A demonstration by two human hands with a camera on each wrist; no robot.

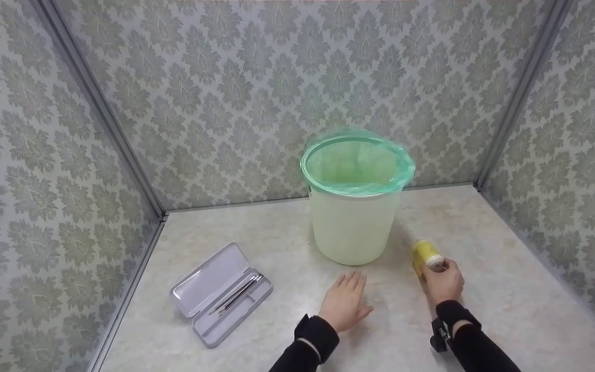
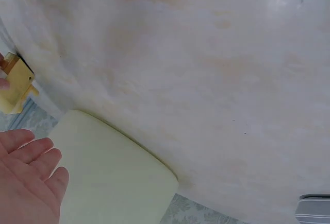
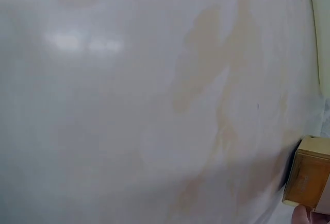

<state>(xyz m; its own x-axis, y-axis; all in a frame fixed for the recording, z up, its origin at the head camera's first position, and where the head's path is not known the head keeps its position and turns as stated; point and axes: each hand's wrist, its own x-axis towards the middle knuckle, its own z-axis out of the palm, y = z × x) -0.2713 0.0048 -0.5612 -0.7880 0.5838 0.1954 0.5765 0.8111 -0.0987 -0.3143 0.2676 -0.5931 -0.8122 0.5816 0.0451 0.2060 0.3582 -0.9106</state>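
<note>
My right hand (image 1: 444, 283) grips a yellow pencil sharpener (image 1: 425, 250) with a white end, right of the bin on the table. In the right wrist view the sharpener's orange see-through drawer (image 3: 307, 183) shows at the lower right edge, a fingertip (image 3: 300, 216) against it. My left hand (image 1: 345, 304) is held with straight fingers in front of the bin, holding nothing; its palm shows in the left wrist view. A grey pencil case (image 1: 212, 276) lies open at the left, with several pencils (image 1: 236, 294) inside.
A pale bin (image 1: 354, 227) with a green bag (image 1: 359, 189) over its rim stands on the marbled table (image 1: 277, 258) near the back wall. Patterned panels (image 1: 256, 103) rise at the back and both sides.
</note>
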